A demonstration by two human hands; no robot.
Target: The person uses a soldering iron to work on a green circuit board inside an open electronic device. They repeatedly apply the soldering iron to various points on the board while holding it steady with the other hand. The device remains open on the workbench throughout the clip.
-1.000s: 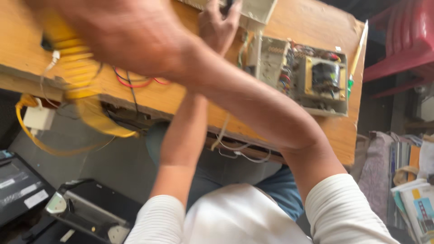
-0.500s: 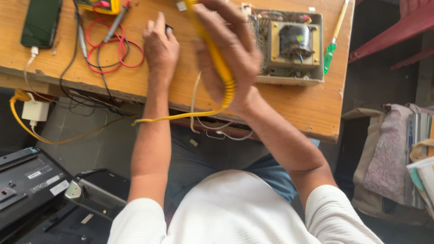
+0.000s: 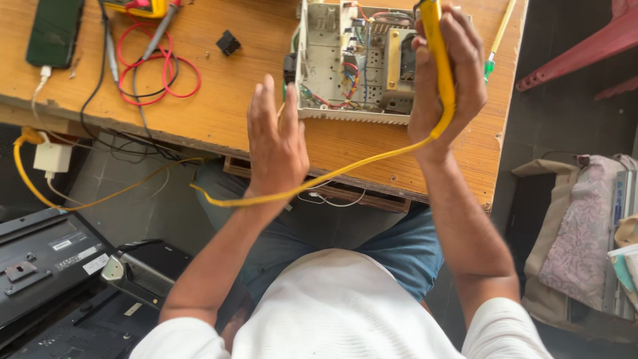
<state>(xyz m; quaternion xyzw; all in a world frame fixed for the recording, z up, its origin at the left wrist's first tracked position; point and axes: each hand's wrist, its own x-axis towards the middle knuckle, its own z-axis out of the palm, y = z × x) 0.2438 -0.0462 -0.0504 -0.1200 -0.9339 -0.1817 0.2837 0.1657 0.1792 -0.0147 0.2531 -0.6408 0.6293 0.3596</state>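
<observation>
My right hand (image 3: 446,80) grips a yellow-handled soldering iron (image 3: 435,46) over the right part of an opened electrical unit (image 3: 352,63), a pale case with a transformer and coloured wires. The iron's yellow cord (image 3: 332,179) trails down and left across my left wrist. My left hand (image 3: 276,143) is held up with fingers apart, holding nothing, just left of the unit's near edge above the wooden table (image 3: 232,100).
Red and black test leads (image 3: 149,70) and a yellow meter (image 3: 143,6) lie at the table's back left, with a dark phone (image 3: 54,30) and a small black part (image 3: 228,43). A green-tipped screwdriver (image 3: 497,40) lies right. Black equipment (image 3: 60,266) sits on the floor left.
The view has moved closer and shifted left. My right hand with the soldering iron has moved over the opened unit. My left hand has lifted off the table and opened.
</observation>
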